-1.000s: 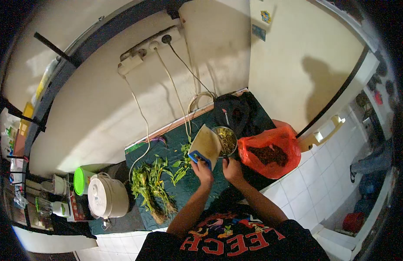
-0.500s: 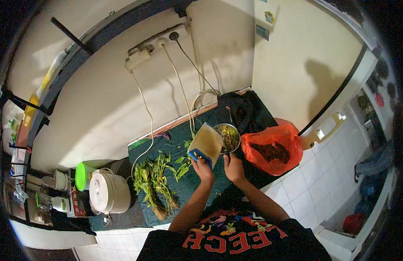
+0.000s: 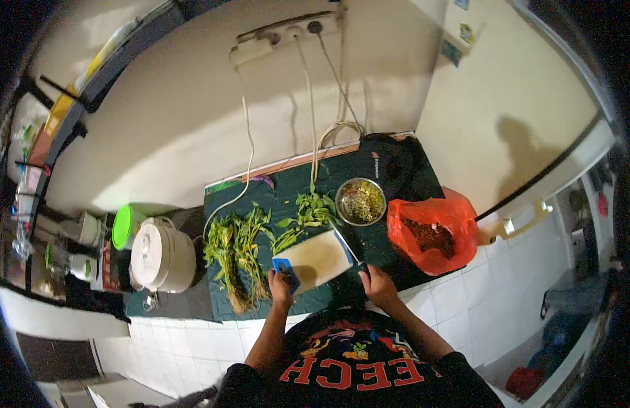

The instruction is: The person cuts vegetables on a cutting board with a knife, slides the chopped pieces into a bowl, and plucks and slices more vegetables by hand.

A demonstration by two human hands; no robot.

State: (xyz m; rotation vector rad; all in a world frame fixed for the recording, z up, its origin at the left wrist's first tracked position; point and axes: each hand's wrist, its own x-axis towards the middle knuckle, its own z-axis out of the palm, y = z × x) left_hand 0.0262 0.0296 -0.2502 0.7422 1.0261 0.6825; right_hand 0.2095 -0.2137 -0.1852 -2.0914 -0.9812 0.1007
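My left hand is closed around the blue handle end of a pale cutting board, which lies low over the dark green tabletop. In my right hand is the dark handle of a knife. Its blade points away from me along the board's right edge. Just beyond the board stands a metal bowl with chopped greens and pale bits in it. Loose green leaves lie beside the bowl, and bunches of leafy greens with roots rest left of the board.
A red plastic bag with brown contents sits at the right table edge. Left are a white rice cooker and a bright green lid. Cables hang from a wall socket strip down to the dark green tabletop.
The cutting board has come down from its tilt beside the bowl and moved left and toward me. My right hand has left the bowl's rim and now grips the knife.
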